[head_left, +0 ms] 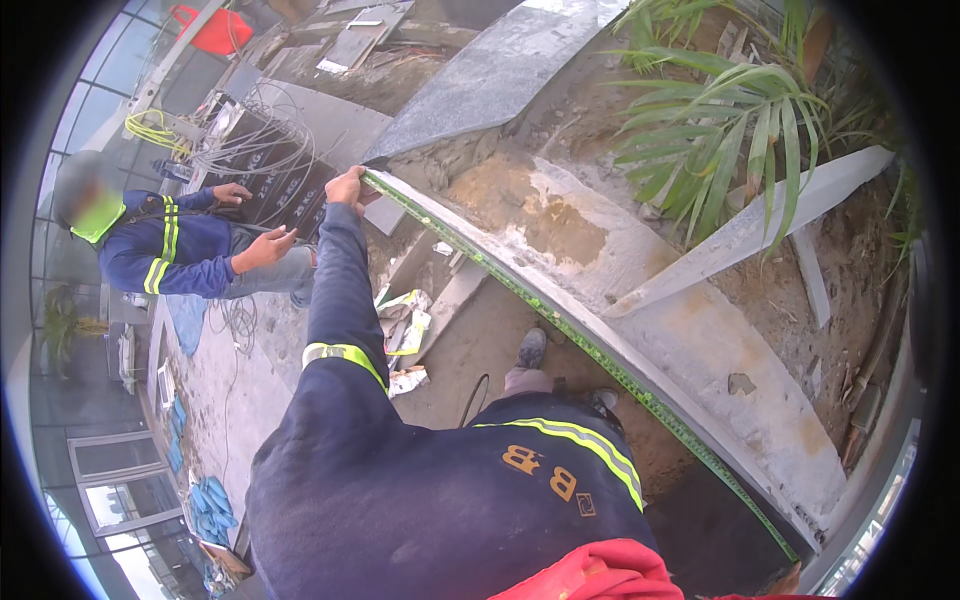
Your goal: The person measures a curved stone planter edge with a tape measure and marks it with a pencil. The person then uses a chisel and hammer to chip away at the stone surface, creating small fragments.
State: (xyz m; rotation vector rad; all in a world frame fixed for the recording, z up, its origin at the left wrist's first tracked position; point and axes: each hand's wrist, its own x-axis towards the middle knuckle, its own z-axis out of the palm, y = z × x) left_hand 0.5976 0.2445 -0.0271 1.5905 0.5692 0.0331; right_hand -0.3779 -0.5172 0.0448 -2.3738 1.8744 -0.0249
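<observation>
A bright green tape measure (560, 318) runs straight along the edge of a grey stone or concrete slab (700, 330), from upper left to lower right. At its far left end, my left hand (345, 188) is closed on the tape, near the slab's corner, with my arm stretched out. Only a sliver of my right hand (788, 580) shows at the lower rim, beside the tape's near end; its fingers are hidden. My navy sleeve and jacket carry reflective bands.
A co-worker (165, 235) in navy stands at left, hands raised. Near them are a dark stack of boxes (270, 185) and loose cables (250, 140). A grey panel (500, 70) lies beyond the slab. A pale strip (760, 225) leans by a palm plant (740, 120). Torn packaging (405, 325) litters the floor.
</observation>
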